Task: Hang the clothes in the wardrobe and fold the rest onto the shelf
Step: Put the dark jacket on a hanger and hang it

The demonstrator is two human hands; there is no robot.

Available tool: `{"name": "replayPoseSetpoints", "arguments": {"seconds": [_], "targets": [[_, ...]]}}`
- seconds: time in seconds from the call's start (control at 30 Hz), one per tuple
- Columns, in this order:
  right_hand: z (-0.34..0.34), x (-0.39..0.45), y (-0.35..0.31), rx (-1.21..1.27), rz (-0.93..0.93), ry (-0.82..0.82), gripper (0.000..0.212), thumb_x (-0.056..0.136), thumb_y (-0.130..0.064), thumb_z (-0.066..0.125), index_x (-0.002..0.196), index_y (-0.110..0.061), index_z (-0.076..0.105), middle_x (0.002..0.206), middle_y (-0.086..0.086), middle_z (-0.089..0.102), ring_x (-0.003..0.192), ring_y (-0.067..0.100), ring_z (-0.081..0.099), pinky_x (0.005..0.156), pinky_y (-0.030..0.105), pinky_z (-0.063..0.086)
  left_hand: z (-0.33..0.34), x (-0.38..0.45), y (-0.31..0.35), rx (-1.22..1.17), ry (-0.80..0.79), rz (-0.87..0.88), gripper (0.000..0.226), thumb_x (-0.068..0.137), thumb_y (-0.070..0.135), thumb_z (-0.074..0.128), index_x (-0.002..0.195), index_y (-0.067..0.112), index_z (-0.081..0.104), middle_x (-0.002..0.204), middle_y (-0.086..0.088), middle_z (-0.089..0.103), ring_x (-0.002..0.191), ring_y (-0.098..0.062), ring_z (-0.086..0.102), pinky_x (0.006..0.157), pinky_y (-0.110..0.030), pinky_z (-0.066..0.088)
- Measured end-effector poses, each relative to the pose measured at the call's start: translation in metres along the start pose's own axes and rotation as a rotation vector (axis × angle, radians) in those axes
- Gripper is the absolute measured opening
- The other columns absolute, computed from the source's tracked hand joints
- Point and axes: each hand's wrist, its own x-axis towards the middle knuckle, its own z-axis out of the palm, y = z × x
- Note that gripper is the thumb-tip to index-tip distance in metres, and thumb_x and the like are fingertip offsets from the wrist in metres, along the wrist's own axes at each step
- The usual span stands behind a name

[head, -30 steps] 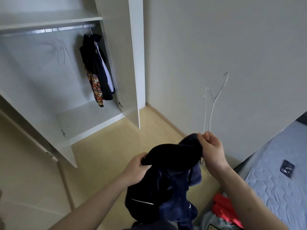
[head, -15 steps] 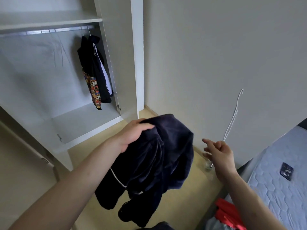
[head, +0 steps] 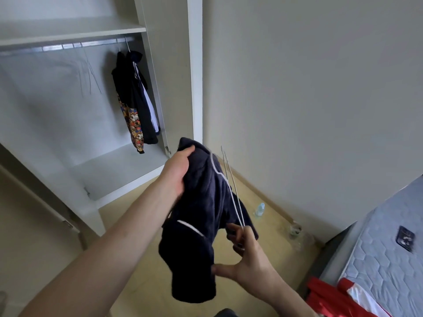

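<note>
My left hand [head: 177,171] grips the top of a dark navy garment [head: 201,216] with thin white piping, which hangs bunched in front of me. My right hand [head: 246,255] pinches a thin white wire hanger [head: 231,186] whose wires run up along the garment's right side; the thumb is spread out under the cloth. Beyond them is the open white wardrobe [head: 194,72] with a metal rail [head: 64,45] under a shelf [head: 73,34]. Dark clothes and a patterned piece [head: 137,104] hang at the rail's right end.
A bed with a grey quilted mattress [head: 386,259] is at the right, with a dark phone [head: 405,241] on it. Red and white clothes [head: 332,298] lie at the bed's foot. A small plastic bottle [head: 259,209] lies on the floor by the wall. Several bare hangers [head: 89,76] hang on the rail.
The right hand has swung the hanger from out by the wall in against the garment. The left hand still holds the garment, now a little further right and lower.
</note>
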Motion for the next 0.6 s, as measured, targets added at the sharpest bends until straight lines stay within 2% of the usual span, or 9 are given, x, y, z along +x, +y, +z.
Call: {"name": "replayPoseSetpoints", "arguments": {"seconds": [0.07,0.13,0.17,0.2,0.27,0.33,0.4,0.5,0.6], "targets": [[0.008,-0.001,-0.011,-0.028,-0.095,-0.027,0.079,0.053,-0.049,0.097,0.098,-0.032,0.034,0.139,-0.025,0.050,0.131,-0.001,0.050,0.104,0.026,0.046,-0.004,0.007,0.006,-0.105,0.019,0.024,0.032,0.103,0.035,0.053,0.122,0.012,0.065,0.077,-0.005,0.075,0.068,-0.016,0.071,0.060,-0.024,0.051],[0.011,0.001,-0.019,-0.067,-0.125,-0.075,0.084,0.049,-0.050,0.097,0.104,-0.037,0.034,0.126,-0.022,0.056,0.119,0.003,0.056,0.091,0.022,0.051,-0.008,0.013,0.008,-0.219,-0.004,0.026,0.032,0.109,0.029,0.034,0.098,0.012,0.059,0.047,0.000,0.061,0.040,-0.011,0.060,0.049,-0.018,0.043],[0.010,0.003,-0.020,-0.083,-0.126,-0.090,0.084,0.050,-0.048,0.096,0.107,-0.037,0.035,0.116,-0.020,0.059,0.108,0.004,0.059,0.081,0.019,0.052,-0.008,0.016,0.008,-0.272,0.011,0.030,0.034,0.110,0.026,0.031,0.086,0.015,0.052,0.046,0.000,0.059,0.038,-0.011,0.058,0.050,-0.017,0.040],[0.010,0.005,-0.021,-0.093,-0.115,-0.090,0.082,0.051,-0.047,0.095,0.108,-0.038,0.037,0.108,-0.019,0.061,0.100,0.003,0.060,0.074,0.017,0.052,-0.008,0.018,0.007,-0.311,0.041,0.048,0.032,0.109,0.024,0.032,0.083,0.016,0.049,0.056,-0.001,0.062,0.045,-0.011,0.059,0.054,-0.016,0.040],[0.012,0.009,-0.023,-0.073,-0.067,-0.017,0.069,0.055,-0.050,0.092,0.101,-0.046,0.041,0.099,-0.022,0.065,0.091,0.000,0.062,0.067,0.016,0.051,-0.008,0.026,0.003,-0.346,0.128,0.057,0.020,0.106,0.020,0.042,0.094,0.014,0.056,0.088,-0.004,0.063,0.067,-0.015,0.059,0.063,-0.022,0.047],[0.012,0.017,-0.019,-0.001,-0.027,0.168,0.039,0.071,-0.045,0.083,0.091,-0.045,0.049,0.089,-0.018,0.069,0.079,0.003,0.067,0.062,0.016,0.051,-0.007,0.031,0.000,-0.487,0.129,-0.014,0.019,0.104,0.018,0.048,0.109,0.010,0.064,0.106,-0.010,0.068,0.085,-0.025,0.066,0.071,-0.035,0.054],[0.004,0.027,-0.013,0.110,0.017,0.338,0.010,0.088,-0.032,0.069,0.093,-0.035,0.061,0.084,-0.010,0.074,0.077,0.014,0.072,0.062,0.025,0.058,-0.008,0.036,-0.002,-0.626,0.085,-0.059,0.027,0.104,0.016,0.049,0.124,0.005,0.063,0.119,-0.014,0.068,0.099,-0.030,0.067,0.073,-0.039,0.055],[-0.018,0.041,-0.011,0.269,0.049,0.443,0.013,0.100,-0.019,0.060,0.096,-0.026,0.070,0.085,-0.007,0.077,0.074,0.008,0.073,0.058,0.021,0.054,-0.016,0.042,-0.007,-0.602,0.100,-0.034,0.029,0.105,0.014,0.050,0.130,0.003,0.060,0.117,-0.012,0.068,0.094,-0.024,0.068,0.064,-0.031,0.058],[-0.041,0.052,-0.021,0.341,0.038,0.507,0.030,0.100,-0.013,0.059,0.072,-0.023,0.054,0.061,-0.012,0.056,0.058,0.007,0.049,0.049,0.020,0.041,-0.029,0.052,-0.018,-0.516,0.082,-0.068,0.026,0.106,0.018,0.052,0.124,0.004,0.063,0.111,-0.011,0.071,0.088,-0.023,0.070,0.063,-0.031,0.059]]}}
